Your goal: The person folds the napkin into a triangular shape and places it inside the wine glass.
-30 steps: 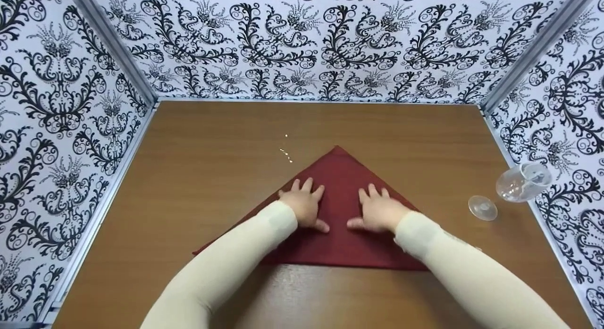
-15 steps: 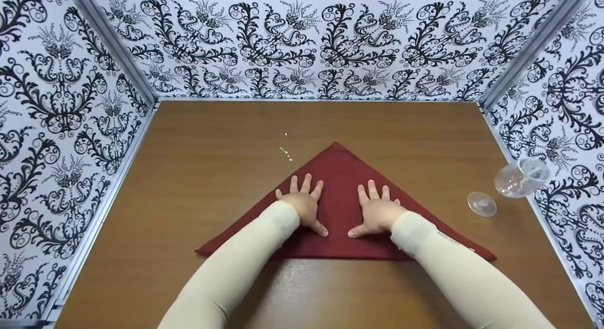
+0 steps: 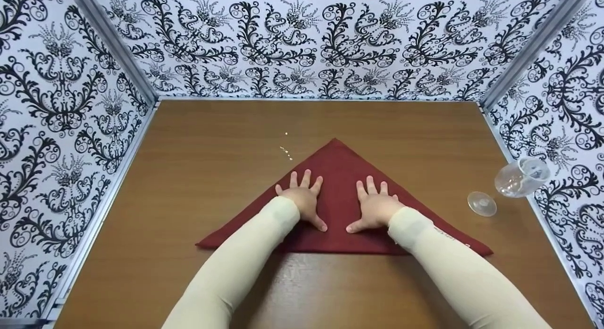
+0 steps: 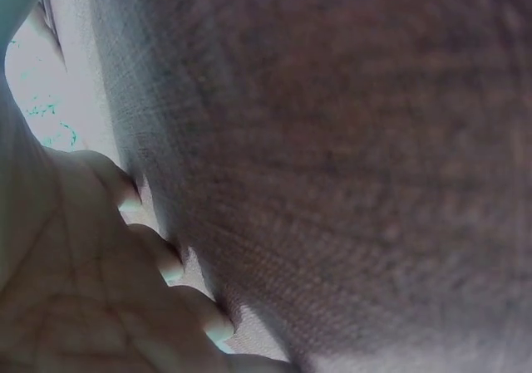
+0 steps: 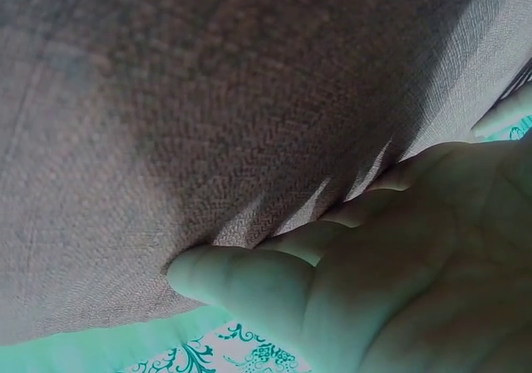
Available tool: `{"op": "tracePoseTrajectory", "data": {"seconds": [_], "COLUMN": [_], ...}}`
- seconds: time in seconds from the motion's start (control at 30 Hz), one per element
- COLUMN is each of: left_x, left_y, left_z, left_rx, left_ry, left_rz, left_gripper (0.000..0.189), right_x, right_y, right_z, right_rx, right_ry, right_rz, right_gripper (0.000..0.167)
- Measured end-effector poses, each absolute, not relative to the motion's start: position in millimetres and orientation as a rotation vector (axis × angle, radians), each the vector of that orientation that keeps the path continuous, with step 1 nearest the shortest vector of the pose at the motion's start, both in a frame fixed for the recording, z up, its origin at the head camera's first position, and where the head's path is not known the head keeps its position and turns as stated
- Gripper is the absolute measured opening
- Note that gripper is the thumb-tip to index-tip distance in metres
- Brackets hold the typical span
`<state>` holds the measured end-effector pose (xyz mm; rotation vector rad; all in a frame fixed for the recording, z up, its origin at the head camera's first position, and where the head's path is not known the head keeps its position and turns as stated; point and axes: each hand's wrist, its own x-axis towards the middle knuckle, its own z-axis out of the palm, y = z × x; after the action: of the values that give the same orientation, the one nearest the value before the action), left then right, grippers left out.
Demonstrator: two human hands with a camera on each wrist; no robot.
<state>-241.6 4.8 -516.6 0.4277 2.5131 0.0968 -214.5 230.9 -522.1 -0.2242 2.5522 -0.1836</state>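
since half a second ago the red triangular cloth (image 3: 337,197) has slid a little farther away from me over the desk (image 3: 212,145), and both my hands have gone forward with it; the wine glass (image 3: 521,178) is where it was. the cloth lies flat near the middle of the desk, one point aimed at the far edge, its long side toward me and its two other corners out to left and right. my left hand (image 3: 301,200) lies palm down on its left half, my right hand (image 3: 379,208) on its right half, thumbs turned in toward each other with bare cloth between them. my fingers are spread and fairly straight, grasping nothing, the tips touching the fabric. from both wrist views i see my palms arched over the weave, which looks grey-brown there. cream sleeves (image 3: 250,239) reach down to my wrists. the glass stands upright to the right, well apart from my hands, near the side panel (image 3: 561,145). small bright specks (image 3: 286,153) show just left of the cloth's far point; i can't tell what they are. black-and-white scroll-patterned panels (image 3: 292,41) rise behind the desk.
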Motion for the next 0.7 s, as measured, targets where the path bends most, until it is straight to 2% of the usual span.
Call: {"op": "tracePoseTrajectory", "data": {"seconds": [0.7], "left_x": [-252.9], "left_y": [2.9], "left_z": [-510.2], "left_rx": [0.41], "left_ry": [2.528], "left_rz": [0.106], "left_gripper": [0.143], "right_x": [-229.0], "right_y": [228.2], "right_z": [-520.0], "right_rx": [-0.229], "right_ry": [2.549], "right_rz": [-0.182], "right_gripper": [0.14]}}
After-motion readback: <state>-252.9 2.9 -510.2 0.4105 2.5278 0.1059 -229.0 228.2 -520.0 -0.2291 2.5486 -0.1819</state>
